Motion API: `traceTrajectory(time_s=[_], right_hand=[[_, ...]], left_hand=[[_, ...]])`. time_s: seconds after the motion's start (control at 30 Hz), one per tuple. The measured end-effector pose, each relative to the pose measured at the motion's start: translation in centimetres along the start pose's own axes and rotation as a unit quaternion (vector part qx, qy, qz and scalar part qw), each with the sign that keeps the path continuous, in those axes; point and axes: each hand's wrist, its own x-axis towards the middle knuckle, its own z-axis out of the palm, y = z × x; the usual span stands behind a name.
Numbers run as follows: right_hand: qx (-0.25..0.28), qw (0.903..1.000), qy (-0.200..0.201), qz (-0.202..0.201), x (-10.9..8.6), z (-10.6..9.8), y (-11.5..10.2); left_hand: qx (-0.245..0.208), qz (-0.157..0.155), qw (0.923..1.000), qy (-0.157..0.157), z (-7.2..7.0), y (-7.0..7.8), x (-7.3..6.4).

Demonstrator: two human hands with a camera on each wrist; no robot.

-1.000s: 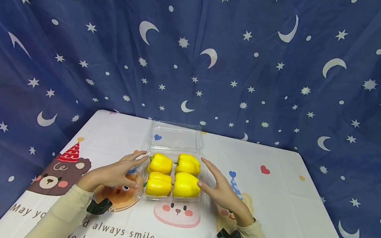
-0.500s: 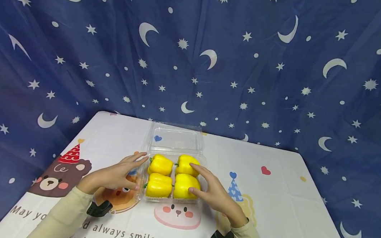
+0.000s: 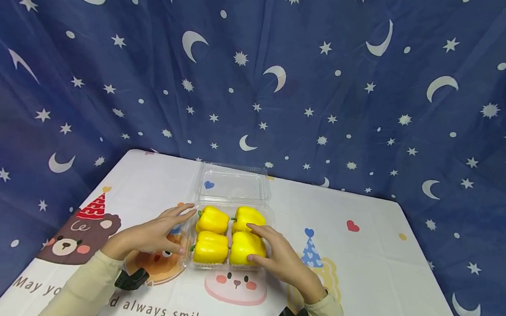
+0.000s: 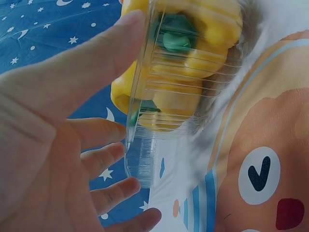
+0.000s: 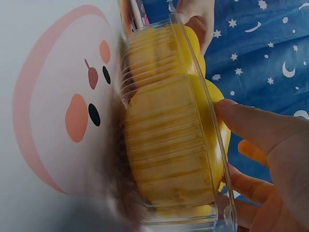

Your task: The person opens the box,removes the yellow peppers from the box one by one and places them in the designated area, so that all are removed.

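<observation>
A clear plastic clamshell box (image 3: 235,268) lies with its lid folded back, holding several yellow bell peppers with green stems. My left hand (image 3: 156,231) is at the box's left side, fingers spread; in the left wrist view its thumb (image 4: 108,50) and fingertips are at the rim. My right hand (image 3: 288,260) reaches over the right rim and grips the front right bell pepper (image 3: 246,248). The right wrist view shows that thumb (image 5: 256,121) on the pepper, other fingers partly hidden behind the rim. Beyond it sits the back right pepper (image 3: 247,216); two others (image 3: 210,246) fill the left half.
The transparent lid (image 3: 234,184) lies open toward the back of the table. A white cloth (image 3: 345,287) with printed animals and lettering covers the table. A blue curtain (image 3: 257,72) with moons and stars hangs right behind it.
My right hand has moved left from the box's right edge onto the front right bell pepper, its fingers drawing in around it. The left hand has stayed in place.
</observation>
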Motion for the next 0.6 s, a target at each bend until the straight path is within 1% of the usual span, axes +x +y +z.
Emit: traceTrajectory(time_s=[0.13,0.3,0.4,0.6], right_hand=[[-0.014,0.9999,0.002,-0.001,0.13,0.00,0.09],[-0.035,0.9993,-0.010,0.005,0.14,0.15,0.23],[-0.045,0.9989,-0.011,0.011,0.08,0.23,0.24],[-0.059,0.9977,-0.020,0.029,0.06,0.36,0.15]], left_hand=[[0.000,0.001,1.0000,0.003,-0.07,0.06,0.02],[-0.001,-0.002,1.0000,0.000,-0.06,0.10,0.04],[-0.002,0.005,1.0000,0.002,-0.10,0.17,0.09],[-0.003,0.001,1.0000,0.000,-0.11,0.03,0.09]])
